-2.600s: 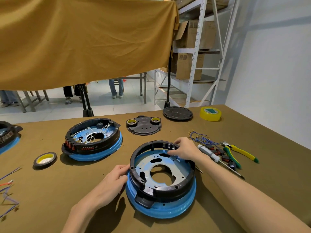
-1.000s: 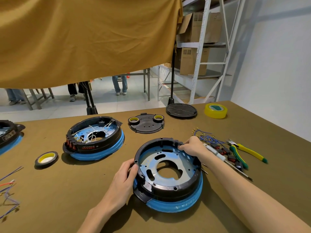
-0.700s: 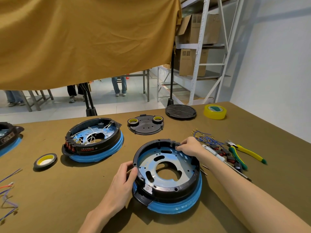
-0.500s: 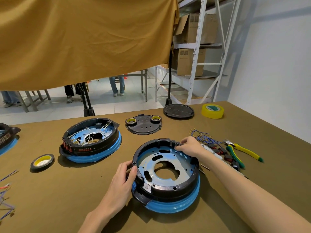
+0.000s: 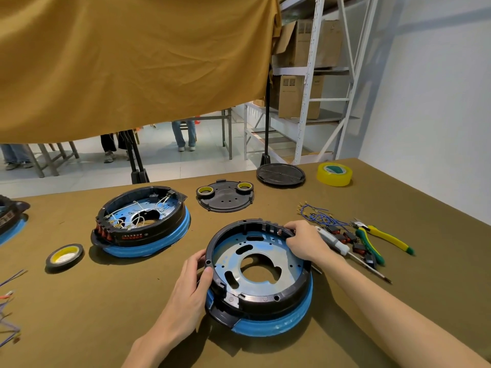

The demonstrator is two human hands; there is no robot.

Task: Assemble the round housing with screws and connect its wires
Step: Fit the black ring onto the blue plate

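Note:
The round housing (image 5: 265, 296), a black ring with a blue-filmed metal plate inside and a blue base, lies on the brown table in front of me. My left hand (image 5: 190, 285) grips its left rim, thumb on top. My right hand (image 5: 303, 241) holds the far right rim, fingers curled over the edge. A bundle of blue wires (image 5: 318, 215) with metal terminals lies just right of the housing. A white-handled screwdriver (image 5: 342, 247) rests beside my right wrist. No screws can be made out.
A second housing (image 5: 143, 221), wired, sits at the left. Black tape roll (image 5: 64, 257), black cover plate (image 5: 225, 199) with two tape rolls, round black lid (image 5: 280, 174), yellow tape (image 5: 334, 174), pliers (image 5: 382, 239), small red-black parts (image 5: 353, 241), loose wires (image 5: 9, 306) at the left edge.
The housing has turned anticlockwise a little between my hands since 2.6 s ago. My left hand has closed onto the left rim. My right hand stays on the far rim.

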